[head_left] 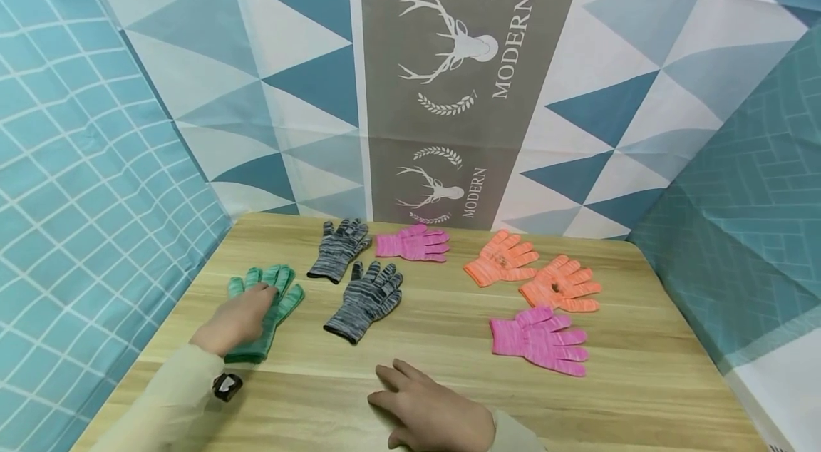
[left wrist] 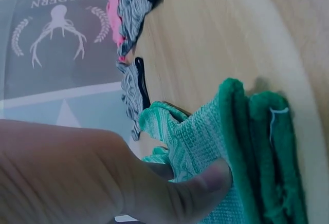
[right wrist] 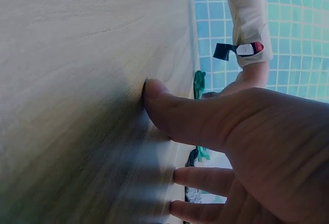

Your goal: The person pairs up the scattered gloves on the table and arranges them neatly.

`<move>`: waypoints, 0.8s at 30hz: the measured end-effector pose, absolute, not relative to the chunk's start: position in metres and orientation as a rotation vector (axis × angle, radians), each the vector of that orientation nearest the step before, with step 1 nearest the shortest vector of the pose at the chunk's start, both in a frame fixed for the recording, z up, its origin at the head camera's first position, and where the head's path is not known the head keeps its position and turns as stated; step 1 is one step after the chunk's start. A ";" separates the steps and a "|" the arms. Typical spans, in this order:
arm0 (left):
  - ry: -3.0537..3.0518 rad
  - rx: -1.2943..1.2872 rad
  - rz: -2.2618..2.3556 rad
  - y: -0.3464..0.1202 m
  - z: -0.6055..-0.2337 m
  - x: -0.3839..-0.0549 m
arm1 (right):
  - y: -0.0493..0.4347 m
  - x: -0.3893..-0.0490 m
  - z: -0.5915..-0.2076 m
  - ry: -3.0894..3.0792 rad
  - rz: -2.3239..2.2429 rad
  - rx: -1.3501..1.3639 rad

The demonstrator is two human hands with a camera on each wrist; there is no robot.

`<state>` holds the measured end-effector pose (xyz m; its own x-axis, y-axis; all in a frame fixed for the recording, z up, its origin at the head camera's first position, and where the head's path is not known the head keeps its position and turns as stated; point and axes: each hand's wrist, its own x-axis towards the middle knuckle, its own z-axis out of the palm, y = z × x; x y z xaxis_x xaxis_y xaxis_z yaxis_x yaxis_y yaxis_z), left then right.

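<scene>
My left hand (head_left: 242, 320) lies on top of a green knitted glove pair (head_left: 279, 293) near the table's left edge. In the left wrist view its thumb (left wrist: 203, 185) presses on the green knit (left wrist: 205, 136), and the darker green cuffs (left wrist: 267, 147) lie stacked beside it. My right hand (head_left: 426, 409) rests palm down on the wooden table (head_left: 449, 345) near the front edge, holding nothing. The right wrist view shows its fingers spread and the thumb tip (right wrist: 154, 93) touching the wood (right wrist: 77, 80).
Two grey striped gloves (head_left: 338, 249) (head_left: 365, 299) lie just right of the green pair. Beyond them are a pink glove (head_left: 413, 244), two overlapping orange gloves (head_left: 502, 266) (head_left: 561, 286), and a second pink glove (head_left: 541, 339). Patterned cloth walls enclose the table.
</scene>
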<state>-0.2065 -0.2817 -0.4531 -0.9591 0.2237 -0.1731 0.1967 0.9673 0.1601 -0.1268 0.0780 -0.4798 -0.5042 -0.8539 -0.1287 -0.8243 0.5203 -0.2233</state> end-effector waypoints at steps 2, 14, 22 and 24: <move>2.915 0.326 0.219 -0.285 -0.452 -0.211 | 0.078 -0.127 -0.480 2.542 -0.195 -1.426; 2.877 0.329 0.238 -0.304 -0.445 -0.241 | 0.076 -0.130 -0.479 2.576 -0.197 -1.498; 2.897 0.354 0.206 -0.307 -0.449 -0.259 | 0.076 -0.133 -0.482 2.506 -0.229 -1.433; 2.894 0.354 0.215 -0.302 -0.452 -0.264 | 0.079 -0.132 -0.483 2.486 -0.251 -1.393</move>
